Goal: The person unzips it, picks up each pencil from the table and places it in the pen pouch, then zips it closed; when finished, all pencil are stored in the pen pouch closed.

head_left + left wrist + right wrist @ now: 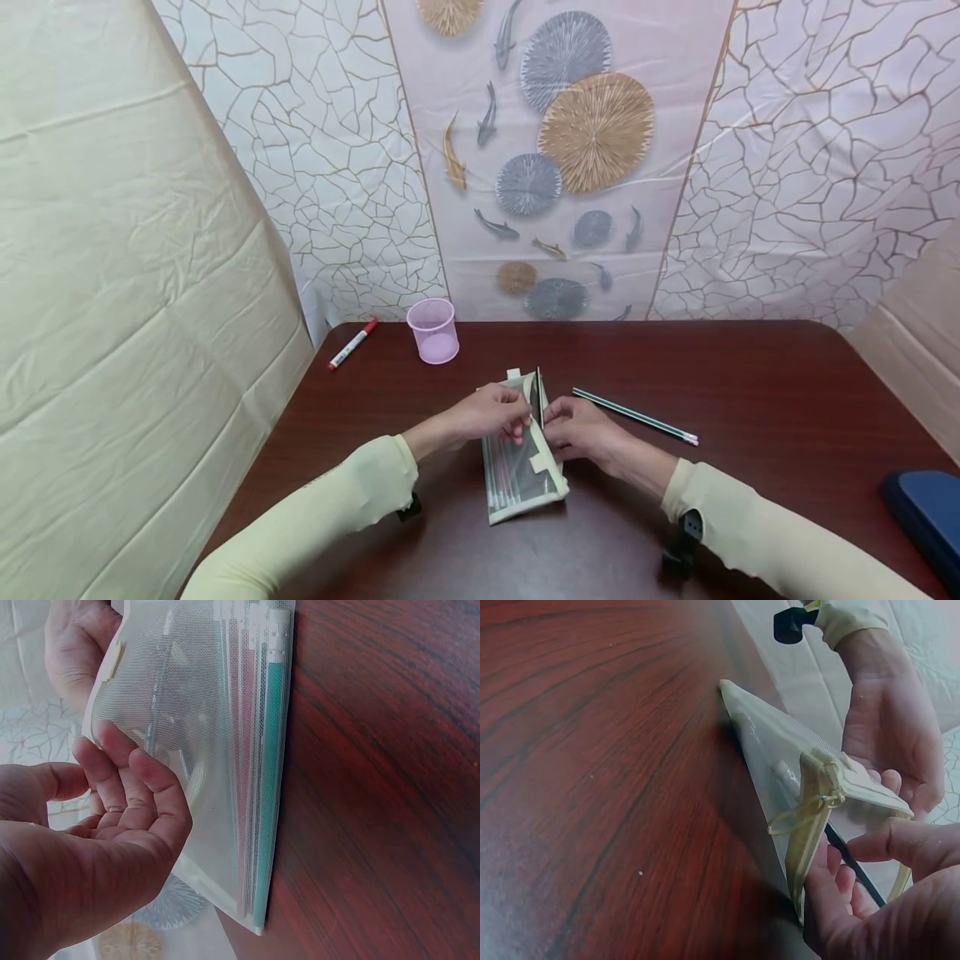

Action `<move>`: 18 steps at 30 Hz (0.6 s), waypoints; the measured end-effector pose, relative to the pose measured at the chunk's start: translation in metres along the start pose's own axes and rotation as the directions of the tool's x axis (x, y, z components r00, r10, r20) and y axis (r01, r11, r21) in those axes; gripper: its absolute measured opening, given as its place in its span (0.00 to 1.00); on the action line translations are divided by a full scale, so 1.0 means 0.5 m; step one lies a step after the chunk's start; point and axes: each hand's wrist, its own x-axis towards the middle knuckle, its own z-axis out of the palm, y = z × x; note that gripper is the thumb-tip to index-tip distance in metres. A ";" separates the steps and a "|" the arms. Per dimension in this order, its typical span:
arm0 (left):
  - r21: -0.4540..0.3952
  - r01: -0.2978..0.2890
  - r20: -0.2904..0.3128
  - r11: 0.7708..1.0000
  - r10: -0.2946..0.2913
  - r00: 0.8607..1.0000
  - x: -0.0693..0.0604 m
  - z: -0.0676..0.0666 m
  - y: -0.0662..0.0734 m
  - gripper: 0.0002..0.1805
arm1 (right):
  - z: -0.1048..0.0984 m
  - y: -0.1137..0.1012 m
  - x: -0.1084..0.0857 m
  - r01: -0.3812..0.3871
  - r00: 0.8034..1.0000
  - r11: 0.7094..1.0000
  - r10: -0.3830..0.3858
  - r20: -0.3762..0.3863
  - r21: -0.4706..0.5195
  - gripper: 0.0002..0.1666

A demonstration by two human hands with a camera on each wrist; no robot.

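Note:
A cream-edged mesh pencil pouch is tilted up on the table with its zipped mouth spread. Red and green pencils show through its mesh along one side. My left hand pinches the near edge of the pouch mouth between thumb and index finger; its other fingers curl in front of the mesh. At the opening, my right hand holds a slim black pen between thumb and fingers. The pen lies partly inside the pouch, and its lower part is seen only dimly through the mesh.
Green striped pencils lie to the right of the pouch. Towards the back left are a pink mesh cup and a red-capped marker. A dark blue case sits at the right edge of the brown table.

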 end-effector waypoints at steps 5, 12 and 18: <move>-0.001 -0.001 0.003 1.000 0.001 1.000 0.000 -0.001 -0.001 0.13 | 0.003 -0.003 0.001 -0.031 0.999 0.999 0.032 0.022 -0.009 0.18; 0.003 -0.003 0.031 1.000 0.003 1.000 0.000 0.004 -0.002 0.13 | -0.006 -0.006 0.002 -0.038 0.989 0.999 0.042 0.139 -0.033 0.17; 0.002 -0.001 0.035 1.000 0.000 0.999 0.002 0.008 -0.003 0.13 | -0.018 -0.010 0.003 -0.047 0.977 0.996 0.061 0.204 -0.073 0.16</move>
